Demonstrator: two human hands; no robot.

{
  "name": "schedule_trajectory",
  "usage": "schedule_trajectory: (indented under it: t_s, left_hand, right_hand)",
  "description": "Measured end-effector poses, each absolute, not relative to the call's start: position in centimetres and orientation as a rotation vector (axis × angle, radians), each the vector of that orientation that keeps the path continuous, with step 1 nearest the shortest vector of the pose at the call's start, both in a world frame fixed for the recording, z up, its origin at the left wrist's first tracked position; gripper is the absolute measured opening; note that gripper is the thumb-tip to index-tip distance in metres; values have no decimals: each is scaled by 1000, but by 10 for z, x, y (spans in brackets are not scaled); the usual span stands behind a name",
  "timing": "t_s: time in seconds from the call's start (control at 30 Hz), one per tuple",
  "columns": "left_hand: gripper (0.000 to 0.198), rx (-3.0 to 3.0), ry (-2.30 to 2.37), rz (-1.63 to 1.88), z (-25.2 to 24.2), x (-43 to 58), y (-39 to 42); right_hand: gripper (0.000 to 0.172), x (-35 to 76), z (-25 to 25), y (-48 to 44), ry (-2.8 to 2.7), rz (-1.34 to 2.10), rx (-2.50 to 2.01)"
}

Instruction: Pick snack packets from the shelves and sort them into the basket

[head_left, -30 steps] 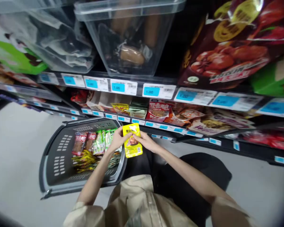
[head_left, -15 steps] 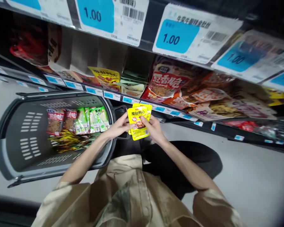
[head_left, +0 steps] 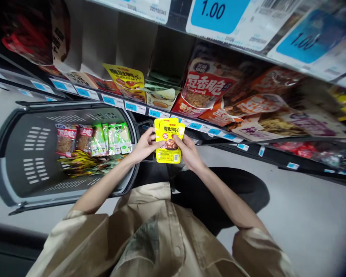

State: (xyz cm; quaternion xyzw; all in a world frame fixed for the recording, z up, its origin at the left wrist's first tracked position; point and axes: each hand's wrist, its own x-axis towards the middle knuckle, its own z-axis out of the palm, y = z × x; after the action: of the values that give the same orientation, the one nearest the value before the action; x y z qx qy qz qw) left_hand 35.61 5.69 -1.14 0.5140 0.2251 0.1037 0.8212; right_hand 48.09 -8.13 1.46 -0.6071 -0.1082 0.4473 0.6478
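Observation:
Both hands hold yellow snack packets (head_left: 168, 138) in front of a low store shelf, at least two of them stacked and slightly fanned. My left hand (head_left: 144, 145) pinches their left edge. From the other side my right hand (head_left: 188, 152) grips the right edge, thumb on the front. A dark plastic shopping basket (head_left: 14, 154) stands on the floor to the left, with red, green and yellow snack packets (head_left: 92, 148) inside it. On the shelf just above lies a matching yellow packet (head_left: 125, 77).
The lower shelf (head_left: 173, 113) carries rows of snack bags behind blue price tags; red-and-white bags (head_left: 202, 90) lie right of the yellow one. Larger price labels (head_left: 216, 11) hang on the shelf above. My knees in dark trousers (head_left: 219, 192) rest on grey floor.
The view has dropped and closed in on the lower shelf. One second ago I held one yellow packet; now a second one shows behind it, fanned out.

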Motion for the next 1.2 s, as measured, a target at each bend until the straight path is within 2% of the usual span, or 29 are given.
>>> schedule_trajectory:
  t_s: [0.1, 0.27, 0.43, 0.7, 0.87, 1.03, 1.2]
  left_hand:
    - [73, 1093, 583, 384, -13, 359, 53]
    - [66, 1132, 616, 508, -18, 361, 50]
    - [59, 1183, 537, 528, -23, 361, 51]
    - [52, 1055, 500, 488, -28, 363, 51]
    - [18, 608, 534, 389, -16, 359, 61]
    - [28, 283, 560, 431, 6, 345, 72]
    - [28, 93, 540, 302, 9, 340, 72]
  right_hand:
    - [46, 487, 14, -82, -426, 846, -1487]
    - [35, 504, 23, -90, -556, 669, -1564]
    - [40, 521, 33, -97, -433, 679, -1544]
    - [36, 516, 31, -98, -446, 670, -1598]
    - [33, 515, 32, -94, -400, 690, -1508]
    - [39, 515, 24, -93, -255, 753, -1483]
    - [31, 510, 18, -95, -284, 768, -1505]
